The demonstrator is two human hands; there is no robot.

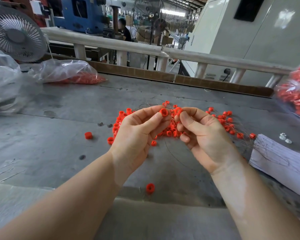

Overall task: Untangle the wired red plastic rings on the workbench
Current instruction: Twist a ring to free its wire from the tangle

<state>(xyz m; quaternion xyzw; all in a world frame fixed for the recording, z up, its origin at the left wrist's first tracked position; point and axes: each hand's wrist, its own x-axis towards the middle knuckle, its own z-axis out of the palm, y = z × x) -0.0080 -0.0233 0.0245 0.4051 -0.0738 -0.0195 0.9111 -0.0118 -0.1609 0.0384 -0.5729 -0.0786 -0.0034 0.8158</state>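
Over the workbench (pixel 62 129), raised palm-up hands (pixel 139 130) pinch wired rings (pixel 163 112).

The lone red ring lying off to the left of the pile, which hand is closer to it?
Left. The left hand is just right of the lone red ring; the right hand is farther right, beyond the left hand, over the pile.

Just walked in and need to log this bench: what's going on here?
A person is working through a tangle of red rings strung on thin wires on the grey workbench. The left hand pinches one red ring between thumb and fingers, lifted above the pile. The right hand grips another ring close beside it. A few loose rings lie apart, and bags of red parts sit at the table's sides.
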